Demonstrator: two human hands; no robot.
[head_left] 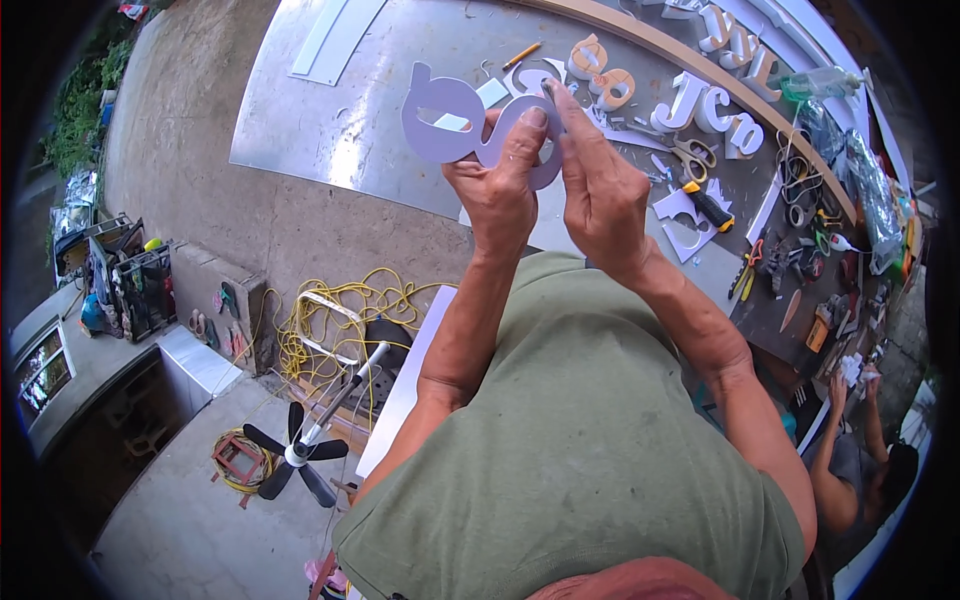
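My left hand [505, 180] is closed on a flat, pale lavender cut-out shape [418, 128] with curved, letter-like outlines, its thumb pressing on the face. The shape is held up above the metal-topped table [290, 135]. At the shape's right edge is my right hand [608, 195], its fingers drawn together. A small dark tip shows at those fingers, but what it belongs to I cannot make out. Close beyond the hands lie an orange pencil [522, 54] and cream-faced cut-out letters [612, 88]. Scissors [692, 155] and a yellow-black utility knife [710, 207] rest to the right.
White block letters [690, 105], offcuts [690, 228] and pliers [742, 276] cover the right side. A long wooden strip [680, 55] crosses the far side. Another person [845, 470] works at lower right. Below left are a black-bladed fan [296, 455] and tangled yellow cord [290, 330].
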